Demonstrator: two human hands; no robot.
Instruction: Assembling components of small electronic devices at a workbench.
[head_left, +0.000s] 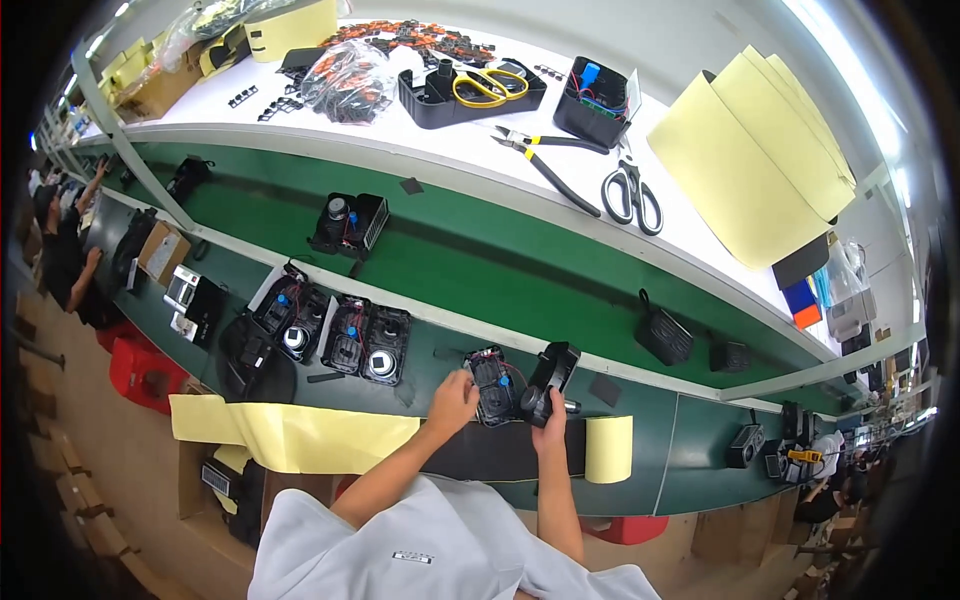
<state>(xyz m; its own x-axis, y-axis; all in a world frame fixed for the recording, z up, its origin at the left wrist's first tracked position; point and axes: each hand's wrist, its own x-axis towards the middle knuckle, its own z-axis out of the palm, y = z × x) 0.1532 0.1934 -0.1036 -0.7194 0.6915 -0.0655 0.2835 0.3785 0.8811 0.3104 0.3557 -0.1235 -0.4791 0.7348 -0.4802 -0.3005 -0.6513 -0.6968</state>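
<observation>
From my remote view, the open black plastic half-shell (490, 375) sat over the green bench (640, 440), just right of the left hand (455, 400), the nearer one, long axis running near to far. I couldn't tell whether those fingers pinched. The right hand (549, 428) had its fingers wrapped around a boxy, ridged black housing (556, 366).

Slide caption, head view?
Right hand holds an opened black device over the green bench, left hand at its edge; yellow sheet nearby.

Below centre, the open casing (489, 398) is showing black with a blue part (504, 381); lower left, the strip (310, 438) is showing pale yellow.
</observation>
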